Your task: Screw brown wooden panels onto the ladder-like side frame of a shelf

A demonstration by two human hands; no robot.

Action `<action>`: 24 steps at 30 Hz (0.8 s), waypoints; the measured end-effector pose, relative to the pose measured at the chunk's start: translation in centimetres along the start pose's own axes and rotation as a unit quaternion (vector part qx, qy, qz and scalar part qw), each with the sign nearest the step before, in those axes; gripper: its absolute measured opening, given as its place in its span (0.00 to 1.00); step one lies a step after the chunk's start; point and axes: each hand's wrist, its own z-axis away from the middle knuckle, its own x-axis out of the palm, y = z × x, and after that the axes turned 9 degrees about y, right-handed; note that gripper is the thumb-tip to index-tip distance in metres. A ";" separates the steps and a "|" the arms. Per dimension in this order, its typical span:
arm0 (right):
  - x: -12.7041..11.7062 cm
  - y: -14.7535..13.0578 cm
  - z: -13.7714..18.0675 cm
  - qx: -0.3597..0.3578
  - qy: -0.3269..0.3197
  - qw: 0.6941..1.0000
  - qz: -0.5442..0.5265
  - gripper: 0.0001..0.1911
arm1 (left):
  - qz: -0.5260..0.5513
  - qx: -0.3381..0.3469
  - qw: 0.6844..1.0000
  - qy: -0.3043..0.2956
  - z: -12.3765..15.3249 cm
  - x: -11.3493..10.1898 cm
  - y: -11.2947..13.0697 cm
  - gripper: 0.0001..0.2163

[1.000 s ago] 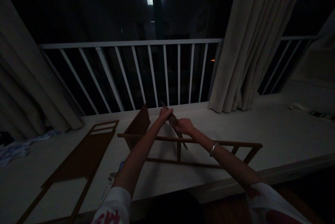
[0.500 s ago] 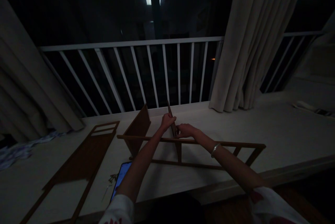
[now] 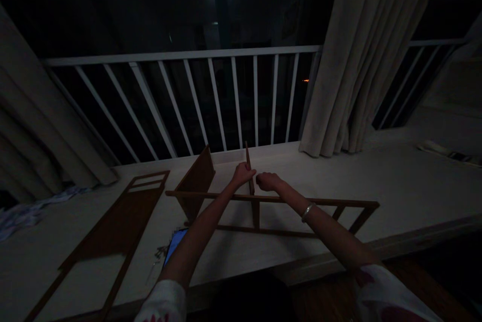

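A thin brown wooden slat (image 3: 247, 158) stands upright on the top rail of a brown wooden frame (image 3: 331, 204) that stands on edge on the pale surface (image 3: 395, 186). My left hand (image 3: 243, 173) is closed around the slat's lower part. My right hand (image 3: 266, 181) is closed and pressed against the slat's base from the right, a bracelet on its wrist. A brown panel (image 3: 198, 181) leans upright at the frame's left end.
A flat brown panel with cut-outs (image 3: 113, 234) lies to the left. A phone with a lit screen (image 3: 173, 246) and small hardware lie by my left forearm. A white railing (image 3: 181, 101) and curtains (image 3: 354, 61) stand behind. The room is dark.
The slat has swung from a slant across the frame to upright on the top rail. Both hands moved with it and stay closed at its base.
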 end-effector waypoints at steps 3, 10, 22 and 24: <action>-0.4 -0.2 -0.1 0.033 0.054 0.998 -0.002 0.15 | -0.004 0.000 1.000 -0.008 0.0 0.1 -0.1 0.08; -0.7 -0.4 -0.1 0.072 0.135 0.988 -0.027 0.14 | -0.003 0.009 0.999 -0.038 0.5 0.0 0.2 0.08; -0.3 0.1 -0.4 -0.026 0.144 0.980 -0.134 0.27 | 0.014 0.001 0.996 -0.091 1.1 -0.2 0.2 0.06; -0.1 0.2 -0.4 -0.065 0.133 0.977 -0.152 0.32 | 0.017 0.006 0.995 -0.099 1.2 -0.3 0.3 0.06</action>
